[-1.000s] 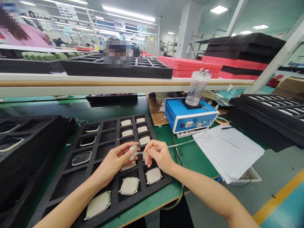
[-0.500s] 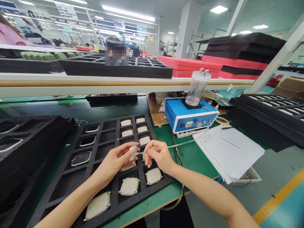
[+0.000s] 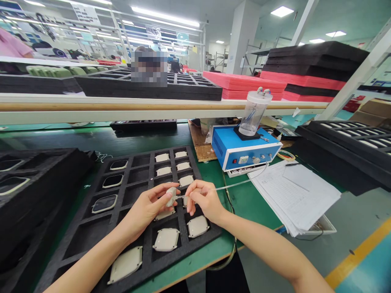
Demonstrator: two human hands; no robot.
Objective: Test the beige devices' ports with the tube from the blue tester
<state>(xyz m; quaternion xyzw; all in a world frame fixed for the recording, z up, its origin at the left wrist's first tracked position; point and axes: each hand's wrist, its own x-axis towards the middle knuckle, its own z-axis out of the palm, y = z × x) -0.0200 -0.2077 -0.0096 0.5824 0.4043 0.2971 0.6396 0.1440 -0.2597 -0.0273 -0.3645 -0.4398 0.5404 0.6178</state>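
My left hand point(image 3: 152, 205) pinches a small pale watch case point(image 3: 171, 196) on edge between thumb and fingers, above the foam tray. In my right hand point(image 3: 205, 199) is the end of a thin clear tube point(image 3: 232, 186); its narrow tip point(image 3: 179, 197) meets or nearly meets the case. The tube runs to a blue control box point(image 3: 249, 148). Beneath both hands lies a black foam tray point(image 3: 105, 219). Several cream watch cases, such as one case point(image 3: 166, 239), sit in its right-hand pockets. Cases with dark screens point(image 3: 113, 181) fill part of its left column.
A clear cylinder point(image 3: 253, 114) stands on the blue box. Papers point(image 3: 293, 195) lie right of it. Another foam tray point(image 3: 70, 179) is at left, and stacked trays point(image 3: 351, 142) stand far right. A shelf point(image 3: 122, 116) crosses behind; a person is beyond it.
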